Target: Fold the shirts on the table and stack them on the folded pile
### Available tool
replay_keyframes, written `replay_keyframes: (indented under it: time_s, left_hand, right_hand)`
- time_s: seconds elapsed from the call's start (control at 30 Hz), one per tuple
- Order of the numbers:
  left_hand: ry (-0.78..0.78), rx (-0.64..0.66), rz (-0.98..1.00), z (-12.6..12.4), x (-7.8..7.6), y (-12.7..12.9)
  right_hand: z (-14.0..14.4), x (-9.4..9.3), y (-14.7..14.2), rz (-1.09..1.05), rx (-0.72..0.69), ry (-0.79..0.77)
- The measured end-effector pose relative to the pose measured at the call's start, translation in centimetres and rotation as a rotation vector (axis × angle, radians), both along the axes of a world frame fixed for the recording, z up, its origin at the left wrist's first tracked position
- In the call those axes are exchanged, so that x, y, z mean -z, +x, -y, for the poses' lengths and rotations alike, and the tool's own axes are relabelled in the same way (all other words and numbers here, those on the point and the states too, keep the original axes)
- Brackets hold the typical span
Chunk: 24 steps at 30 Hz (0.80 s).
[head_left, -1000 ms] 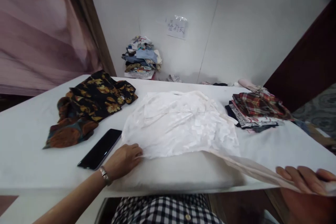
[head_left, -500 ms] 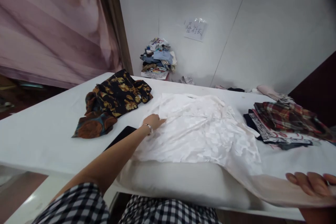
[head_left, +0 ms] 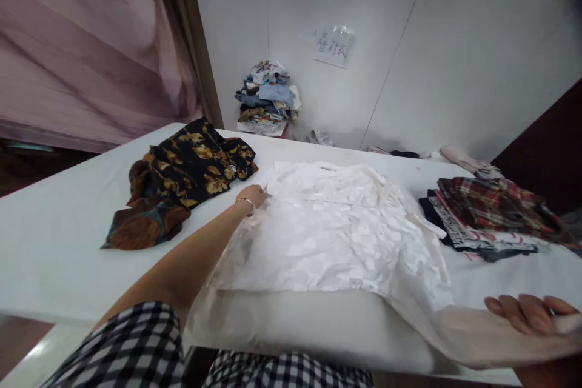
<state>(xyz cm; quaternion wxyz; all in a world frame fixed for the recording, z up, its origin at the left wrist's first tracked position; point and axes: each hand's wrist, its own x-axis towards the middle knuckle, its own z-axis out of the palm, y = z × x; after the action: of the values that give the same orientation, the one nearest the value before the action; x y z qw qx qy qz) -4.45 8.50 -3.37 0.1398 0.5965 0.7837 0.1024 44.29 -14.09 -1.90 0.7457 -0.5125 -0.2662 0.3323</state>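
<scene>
A white patterned shirt (head_left: 336,233) lies spread flat on the white table (head_left: 59,236), its hem hanging over the near edge. My left hand (head_left: 253,195) reaches far forward and rests on the shirt's far left shoulder, fingers on the cloth. My right hand (head_left: 527,314) is at the near right corner, fingers curled over the shirt's sleeve (head_left: 482,336), which it holds stretched out past the table edge. My left forearm hides the black phone seen earlier.
A dark floral garment (head_left: 177,179) lies crumpled at the left. A stack of folded plaid and printed clothes (head_left: 486,212) sits at the right. A heap of clothes (head_left: 268,97) lies on the floor by the wall under a paper note (head_left: 334,46).
My left hand has moved from the shirt's near left hem up to its far left shoulder. My right hand still holds the sleeve at the near right.
</scene>
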Motion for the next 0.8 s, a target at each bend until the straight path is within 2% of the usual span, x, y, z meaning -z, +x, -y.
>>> replay_keyframes:
  time_s: [0.13,0.2,0.3,0.4,0.47,0.53,0.67,0.8]
  left_hand:
    - [0.062,0.06,-0.054,1.0,-0.2,0.2]
    - [0.125,0.159,-0.054,2.6,-0.4,0.8]
    - [0.18,0.489,0.018,6.7,0.1,2.0]
    - [0.21,0.877,0.06,11.7,1.7,2.6]
    - [0.231,1.003,0.026,14.4,2.8,2.4]
    - [0.261,1.031,-0.008,16.0,3.5,1.7]
    - [0.289,0.96,-0.037,16.9,3.9,0.3]
    - [0.201,0.896,-0.065,16.8,3.8,-0.7]
  right_hand:
    - [0.5,-1.2,-0.8,-0.051,0.046,0.06]
    - [0.9,-2.1,-1.3,-0.05,0.035,0.109]
    - [1.5,-3.2,-1.7,-0.008,-0.059,0.226]
    - [2.0,-3.8,-1.9,0.091,-0.205,0.301]
    - [2.2,-4.0,-2.1,0.127,-0.26,0.315]
    - [2.2,-4.1,-2.4,0.126,-0.271,0.32]
    - [1.0,-4.8,-2.3,0.124,-0.274,0.324]
    - [-3.2,-7.3,-1.5,0.125,-0.339,0.312]
